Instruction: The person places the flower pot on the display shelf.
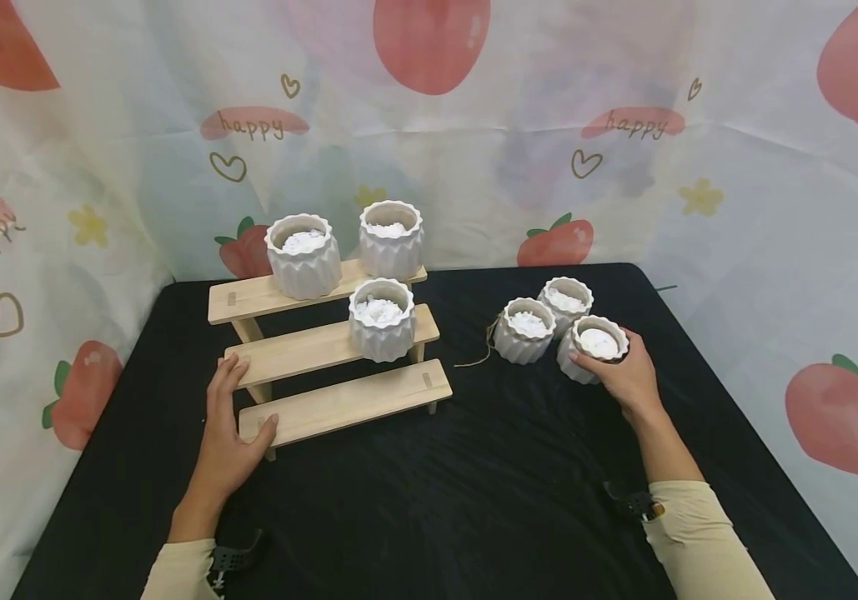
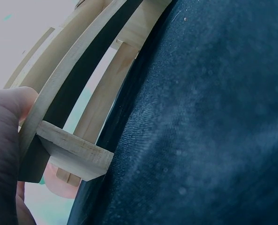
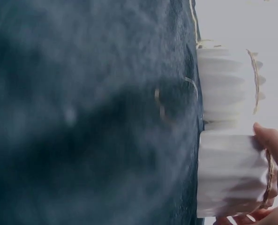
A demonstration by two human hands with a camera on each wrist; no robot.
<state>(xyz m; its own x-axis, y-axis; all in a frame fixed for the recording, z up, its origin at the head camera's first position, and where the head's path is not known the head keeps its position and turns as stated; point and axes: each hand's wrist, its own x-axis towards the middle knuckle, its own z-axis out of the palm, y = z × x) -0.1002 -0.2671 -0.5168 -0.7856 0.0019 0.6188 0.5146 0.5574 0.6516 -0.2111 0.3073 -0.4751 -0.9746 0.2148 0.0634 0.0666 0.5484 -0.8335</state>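
My right hand (image 1: 631,375) grips the rim of a white fluted pot (image 3: 232,173), which stands on the black cloth. White shredded filling and a twine band at its neck show. Against it stand two similar pots, the left pot (image 1: 522,340) and the rear pot (image 1: 569,298). At the left end of a three-tier wooden stand (image 1: 353,396), my left hand (image 1: 229,437) holds on, thumb at the lowest board and fingers at the middle one. In the left wrist view, the thumb (image 2: 24,101) presses the board's edge.
Two filled pots, a left one (image 1: 304,265) and a right one (image 1: 391,250), stand on the top tier. Another pot (image 1: 382,325) sits on the middle tier's right end. Loose twine (image 1: 484,354) trails over the black cloth (image 1: 436,508). A fruit-printed curtain (image 1: 459,167) hangs behind.
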